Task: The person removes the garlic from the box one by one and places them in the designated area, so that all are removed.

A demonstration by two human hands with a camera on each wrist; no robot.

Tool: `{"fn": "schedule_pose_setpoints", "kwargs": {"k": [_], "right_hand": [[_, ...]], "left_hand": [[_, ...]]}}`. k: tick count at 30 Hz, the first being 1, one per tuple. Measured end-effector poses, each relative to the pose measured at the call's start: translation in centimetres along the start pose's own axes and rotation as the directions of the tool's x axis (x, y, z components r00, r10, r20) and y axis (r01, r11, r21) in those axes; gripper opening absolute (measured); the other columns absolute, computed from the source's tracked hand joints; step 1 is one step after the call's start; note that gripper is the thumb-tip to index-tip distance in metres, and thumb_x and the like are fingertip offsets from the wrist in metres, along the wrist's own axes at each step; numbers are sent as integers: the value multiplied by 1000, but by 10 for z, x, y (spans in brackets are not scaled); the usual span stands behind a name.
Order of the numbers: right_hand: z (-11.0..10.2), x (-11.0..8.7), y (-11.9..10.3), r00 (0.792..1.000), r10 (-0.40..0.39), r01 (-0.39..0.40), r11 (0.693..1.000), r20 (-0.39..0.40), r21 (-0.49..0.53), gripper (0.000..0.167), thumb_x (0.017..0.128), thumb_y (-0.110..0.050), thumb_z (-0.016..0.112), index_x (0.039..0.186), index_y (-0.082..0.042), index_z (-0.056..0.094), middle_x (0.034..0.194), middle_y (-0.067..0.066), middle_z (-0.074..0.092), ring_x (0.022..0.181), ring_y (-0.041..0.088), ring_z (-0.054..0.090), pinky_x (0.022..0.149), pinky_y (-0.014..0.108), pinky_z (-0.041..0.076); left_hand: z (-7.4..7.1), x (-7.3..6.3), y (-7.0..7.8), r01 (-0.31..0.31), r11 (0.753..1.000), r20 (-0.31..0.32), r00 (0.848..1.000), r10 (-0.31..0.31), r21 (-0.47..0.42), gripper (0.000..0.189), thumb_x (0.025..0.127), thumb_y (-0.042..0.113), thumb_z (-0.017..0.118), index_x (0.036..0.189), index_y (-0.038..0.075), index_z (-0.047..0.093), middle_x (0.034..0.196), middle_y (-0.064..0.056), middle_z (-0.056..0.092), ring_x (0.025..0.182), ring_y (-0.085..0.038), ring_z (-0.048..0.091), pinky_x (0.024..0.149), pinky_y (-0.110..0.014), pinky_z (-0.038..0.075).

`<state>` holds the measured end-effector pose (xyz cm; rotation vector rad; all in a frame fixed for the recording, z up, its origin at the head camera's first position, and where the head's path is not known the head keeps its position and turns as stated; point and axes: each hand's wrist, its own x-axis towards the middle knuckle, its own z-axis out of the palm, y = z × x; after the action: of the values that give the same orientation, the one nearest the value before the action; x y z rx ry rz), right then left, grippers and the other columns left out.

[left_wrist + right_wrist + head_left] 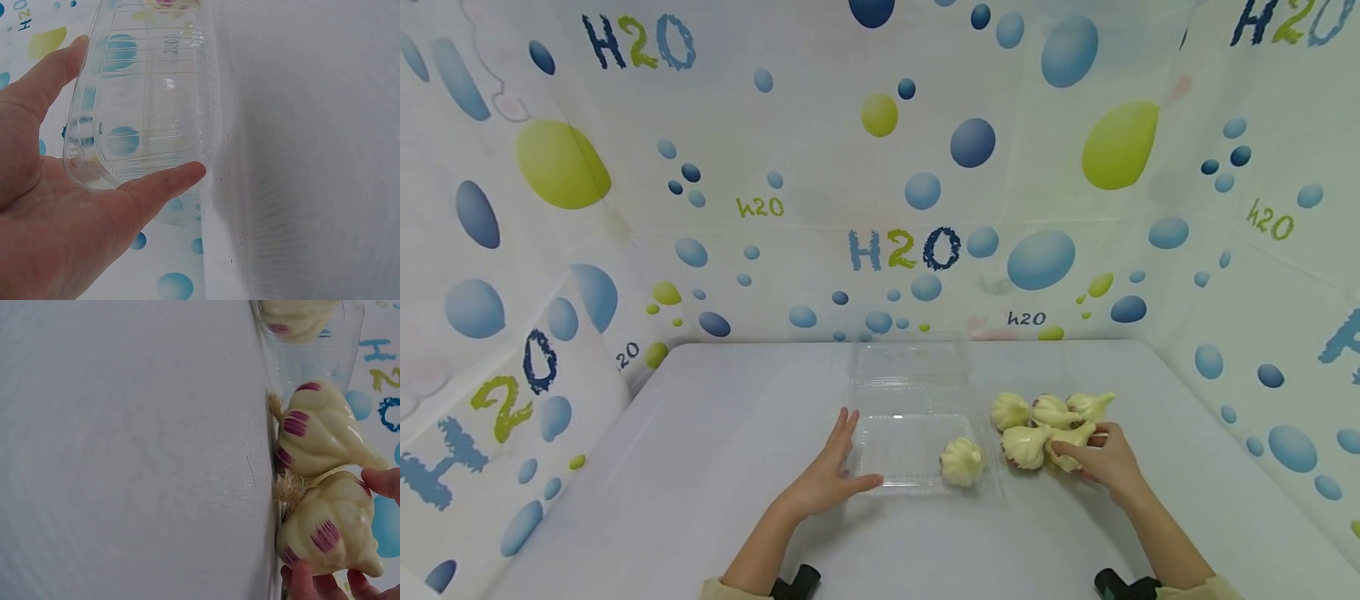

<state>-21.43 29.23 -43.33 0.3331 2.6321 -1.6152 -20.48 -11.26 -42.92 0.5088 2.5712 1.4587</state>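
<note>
A clear plastic hinged container lies with its lid folded back. One garlic bulb sits in its near right corner. My left hand rests at the container's left end, fingers straight along the side and thumb against the front edge, as the left wrist view shows. To the right of the container, my right hand pinches a cream garlic bulb with purple streaks between thumb and fingers. Beside it, touching, lies another garlic bulb with a tuft of dry roots.
Several more garlic bulbs lie clustered right of the container, left of and behind the right hand. A white cloth covers the table. Behind and at both sides stands a curtain printed with blue and green drops.
</note>
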Motion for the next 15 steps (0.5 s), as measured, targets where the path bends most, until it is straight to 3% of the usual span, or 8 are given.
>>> {"fn": "schedule_pose_setpoints", "kwargs": {"k": [7, 15], "right_hand": [[2, -9, -11, 1000, 9, -7, 998, 24, -65, 93, 79, -38, 69, 132, 16, 14, 123, 35, 33, 99, 38, 51, 67, 29, 52], [0, -14, -15, 1000, 21, -20, 999, 12, -49, 94, 81, -40, 67, 135, 14, 13, 124, 33, 31, 100, 36, 49, 69, 31, 51]], "left_hand": [[0, 0, 1, -6, 1000, 5, 1000, 6, 0, 99, 78, 27, 73, 148, 11, 5, 151, -17, -10, 132, -46, 15, 94, -59, 32], [0, -1, 1, -5, 1000, 5, 1000, 5, -1, 99, 78, 28, 73, 148, 12, 5, 151, -17, -10, 133, -45, 13, 94, -60, 31]]}}
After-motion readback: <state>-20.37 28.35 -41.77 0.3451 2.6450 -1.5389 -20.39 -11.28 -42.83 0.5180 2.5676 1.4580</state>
